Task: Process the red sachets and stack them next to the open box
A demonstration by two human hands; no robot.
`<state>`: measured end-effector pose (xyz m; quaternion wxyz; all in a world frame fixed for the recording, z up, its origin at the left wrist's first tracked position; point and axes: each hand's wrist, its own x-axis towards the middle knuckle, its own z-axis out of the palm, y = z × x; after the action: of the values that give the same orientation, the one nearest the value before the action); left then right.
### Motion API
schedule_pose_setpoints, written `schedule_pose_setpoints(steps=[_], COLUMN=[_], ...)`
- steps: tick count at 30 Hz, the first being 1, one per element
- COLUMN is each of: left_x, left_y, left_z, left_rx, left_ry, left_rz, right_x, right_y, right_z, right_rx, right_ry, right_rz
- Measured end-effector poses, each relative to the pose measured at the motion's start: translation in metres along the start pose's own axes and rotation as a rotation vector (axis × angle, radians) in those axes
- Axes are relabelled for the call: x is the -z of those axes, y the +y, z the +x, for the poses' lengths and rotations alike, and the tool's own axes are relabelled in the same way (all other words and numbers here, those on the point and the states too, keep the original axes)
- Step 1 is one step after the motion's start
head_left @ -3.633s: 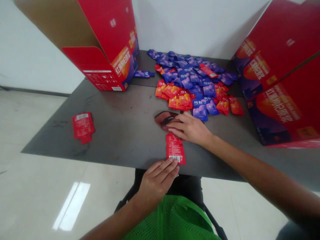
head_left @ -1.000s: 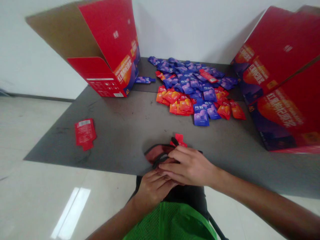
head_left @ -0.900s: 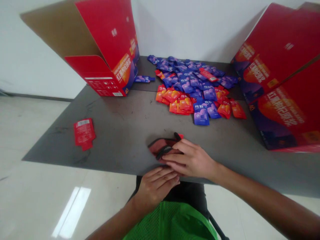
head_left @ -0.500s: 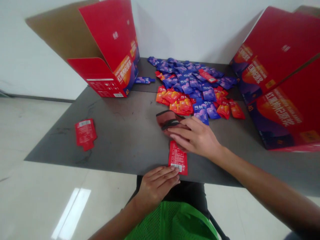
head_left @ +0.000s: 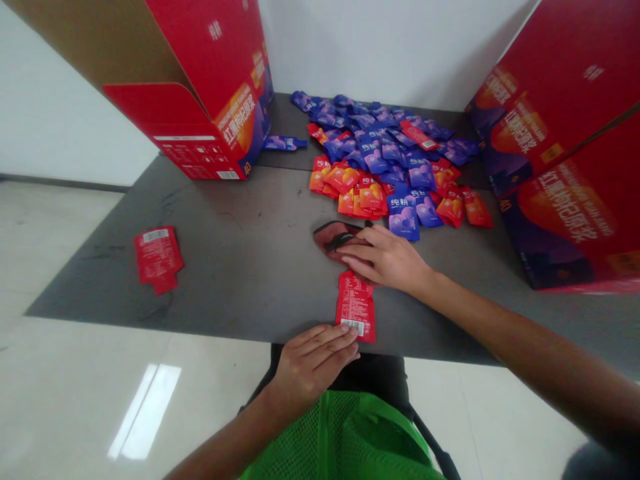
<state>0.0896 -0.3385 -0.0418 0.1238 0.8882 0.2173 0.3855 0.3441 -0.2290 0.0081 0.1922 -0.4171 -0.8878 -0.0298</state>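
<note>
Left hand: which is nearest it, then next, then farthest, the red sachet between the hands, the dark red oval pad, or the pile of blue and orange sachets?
1. Red flat foil sachet: touching the fingertips of the left hand, right in front.
2. Dark red oval pad with black strap: just beyond, under the right hand.
3. Pile of blue and orange sachets: farthest, at the back.

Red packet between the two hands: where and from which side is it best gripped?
Probably its barcode end, pinched from the near side: the red packet lies flat, that end by the table edge, touched by the left hand; the right hand covers the far end.
</note>
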Motion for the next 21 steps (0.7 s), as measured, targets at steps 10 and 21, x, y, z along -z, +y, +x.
schedule_pose_setpoints(steps=[10, 21], left_x=[0.000, 0.002], left_y=[0.000, 0.001], left_z=[0.002, 0.000], left_rx=[0.008, 0.010], left_ry=[0.028, -0.014], left_rz=[-0.011, -0.015], right_x=[0.029, -0.006], right_y=[-0.075, -0.006], right_z=[-0.026, 0.002], right_rx=[0.081, -0.026], right_ry=[0.059, -0.004], right_rz=[0.227, 0.116])
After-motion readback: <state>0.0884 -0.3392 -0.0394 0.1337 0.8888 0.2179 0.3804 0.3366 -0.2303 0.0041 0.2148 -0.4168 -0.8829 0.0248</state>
